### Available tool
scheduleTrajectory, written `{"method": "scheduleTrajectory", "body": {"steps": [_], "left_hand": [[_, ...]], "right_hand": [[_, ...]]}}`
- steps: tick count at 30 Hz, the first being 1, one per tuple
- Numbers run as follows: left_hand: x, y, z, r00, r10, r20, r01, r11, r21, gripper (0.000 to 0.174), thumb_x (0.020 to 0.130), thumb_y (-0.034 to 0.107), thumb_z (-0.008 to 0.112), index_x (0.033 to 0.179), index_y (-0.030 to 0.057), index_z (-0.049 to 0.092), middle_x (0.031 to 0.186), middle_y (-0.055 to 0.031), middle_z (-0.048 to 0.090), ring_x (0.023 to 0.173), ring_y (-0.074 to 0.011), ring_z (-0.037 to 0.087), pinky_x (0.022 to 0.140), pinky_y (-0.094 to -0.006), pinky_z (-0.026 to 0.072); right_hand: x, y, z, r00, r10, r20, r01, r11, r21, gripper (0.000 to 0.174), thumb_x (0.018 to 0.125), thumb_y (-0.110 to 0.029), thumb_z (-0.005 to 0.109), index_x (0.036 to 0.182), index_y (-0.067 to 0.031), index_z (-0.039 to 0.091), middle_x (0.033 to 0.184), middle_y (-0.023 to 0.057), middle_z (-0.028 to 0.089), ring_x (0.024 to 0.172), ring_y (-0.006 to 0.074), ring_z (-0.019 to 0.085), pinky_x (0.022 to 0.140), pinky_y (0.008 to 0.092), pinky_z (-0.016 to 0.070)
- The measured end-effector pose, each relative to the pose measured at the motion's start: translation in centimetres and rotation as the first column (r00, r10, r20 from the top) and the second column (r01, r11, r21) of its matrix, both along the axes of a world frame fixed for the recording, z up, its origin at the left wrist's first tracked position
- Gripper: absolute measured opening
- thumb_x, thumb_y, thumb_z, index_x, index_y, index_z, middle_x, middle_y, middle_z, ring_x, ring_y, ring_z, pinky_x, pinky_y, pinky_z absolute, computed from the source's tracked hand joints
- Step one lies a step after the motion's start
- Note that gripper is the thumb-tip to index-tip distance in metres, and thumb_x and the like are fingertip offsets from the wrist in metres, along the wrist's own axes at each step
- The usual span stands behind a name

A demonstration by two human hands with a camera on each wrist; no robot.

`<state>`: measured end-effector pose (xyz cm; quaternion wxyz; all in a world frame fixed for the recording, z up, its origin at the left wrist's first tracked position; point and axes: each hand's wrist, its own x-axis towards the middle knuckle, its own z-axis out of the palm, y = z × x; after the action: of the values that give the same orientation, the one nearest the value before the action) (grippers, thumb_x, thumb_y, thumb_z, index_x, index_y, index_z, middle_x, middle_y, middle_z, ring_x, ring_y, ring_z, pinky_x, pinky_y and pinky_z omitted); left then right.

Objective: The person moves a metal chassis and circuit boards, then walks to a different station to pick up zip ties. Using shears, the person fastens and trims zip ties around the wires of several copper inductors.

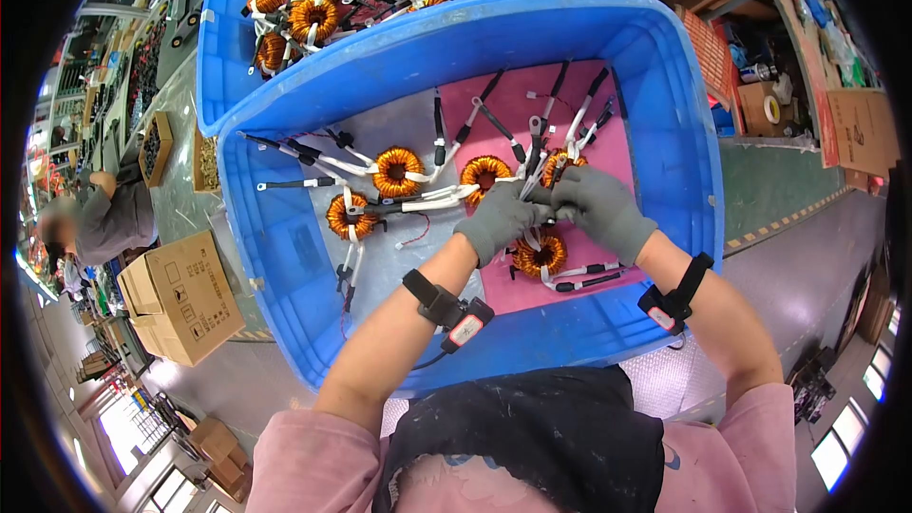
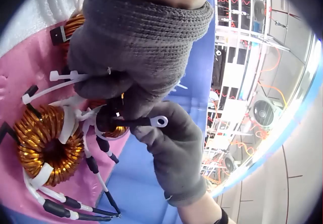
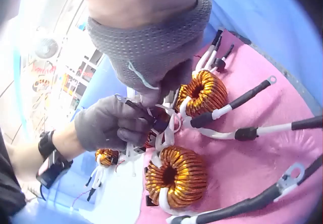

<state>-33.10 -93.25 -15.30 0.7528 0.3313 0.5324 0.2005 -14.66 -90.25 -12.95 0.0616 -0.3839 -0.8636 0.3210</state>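
Both hands wear grey gloves and meet over a copper-wound toroidal coil in the blue bin. My left hand (image 1: 499, 220) has its fingers curled round a black-sleeved cable lead (image 2: 139, 123) with a ring terminal (image 2: 160, 121) at its end. White cable ties (image 2: 50, 88) stick out beside the left fingers. My right hand (image 1: 600, 212) pinches at the same lead from the other side; its fingertips are partly hidden. Close by lie a coil (image 1: 540, 254) below the hands, another coil (image 1: 562, 167) above, and a third coil (image 1: 484, 177) to the left.
The blue bin (image 1: 475, 332) has high walls around the work and a pink foam sheet (image 1: 594, 294) inside. More coils (image 1: 397, 172) with leads lie at its left. A second bin (image 1: 214, 76) of coils stands behind. A carton (image 1: 180, 299) and another person (image 1: 109, 209) are leftward.
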Motion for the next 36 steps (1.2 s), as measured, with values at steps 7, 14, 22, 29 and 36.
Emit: {"method": "scheduleTrajectory", "body": {"steps": [7,14,22,29,36], "left_hand": [[1.0,0.0,-0.3,0.891,-0.143,-0.430,0.331,0.855,0.400,0.016,0.080,0.005,0.059,0.094,0.0064,0.068,0.082,-0.0085,0.067,0.068,-0.0165,0.065,0.058,-0.0313,0.0521],[-1.5,0.9,2.2,0.758,0.602,0.251,-0.551,0.797,-0.248,0.016,0.087,0.015,0.060,0.100,0.0040,0.058,0.072,-0.0009,0.053,0.045,-0.0026,0.033,0.040,-0.0192,0.0246],[-1.0,2.9,4.4,0.633,0.648,0.422,-0.592,0.758,-0.276,0.023,0.093,0.025,0.053,0.100,0.0037,0.058,0.074,-0.0015,0.053,0.043,-0.0025,0.028,0.040,-0.0189,0.0232],[6.4,10.3,1.3,0.632,-0.010,-0.775,0.550,0.710,0.439,0.023,0.085,0.018,0.055,0.101,0.0058,0.066,0.101,-0.0113,0.063,0.089,-0.0249,0.065,0.069,-0.0346,0.0505],[12.3,11.3,-1.0,0.182,-0.166,-0.969,0.823,0.565,0.058,0.030,0.081,0.014,0.059,0.108,0.0015,0.062,0.120,-0.0197,0.050,0.098,-0.0352,0.063,0.076,-0.0434,0.0523]], "right_hand": [[-0.8,1.0,3.8,0.946,0.311,-0.096,-0.268,0.911,0.314,0.013,0.070,-0.010,0.065,0.082,-0.0103,0.059,0.091,0.0014,0.059,0.087,0.0239,0.057,0.073,0.0349,0.0477],[-0.4,-2.3,5.0,0.927,-0.374,0.015,0.372,0.918,-0.134,0.018,0.080,-0.009,0.063,0.098,-0.0085,0.058,0.090,0.0091,0.061,0.077,0.0242,0.063,0.067,0.0369,0.0481],[-0.9,-3.6,3.8,0.936,-0.350,0.028,0.306,0.773,-0.555,0.019,0.087,-0.019,0.058,0.096,-0.0041,0.065,0.072,0.0086,0.063,0.066,0.0186,0.063,0.059,0.0336,0.0480],[6.0,-1.9,5.5,0.461,-0.875,0.148,0.590,0.178,-0.787,0.033,0.089,-0.008,0.042,0.119,0.0011,0.053,0.068,0.0073,0.061,0.051,0.0104,0.053,0.048,0.0242,0.0438],[6.9,-2.0,6.5,0.328,-0.941,0.084,0.587,0.133,-0.798,0.031,0.089,-0.008,0.042,0.118,0.0000,0.049,0.070,0.0100,0.063,0.051,0.0119,0.055,0.048,0.0260,0.0451]]}}
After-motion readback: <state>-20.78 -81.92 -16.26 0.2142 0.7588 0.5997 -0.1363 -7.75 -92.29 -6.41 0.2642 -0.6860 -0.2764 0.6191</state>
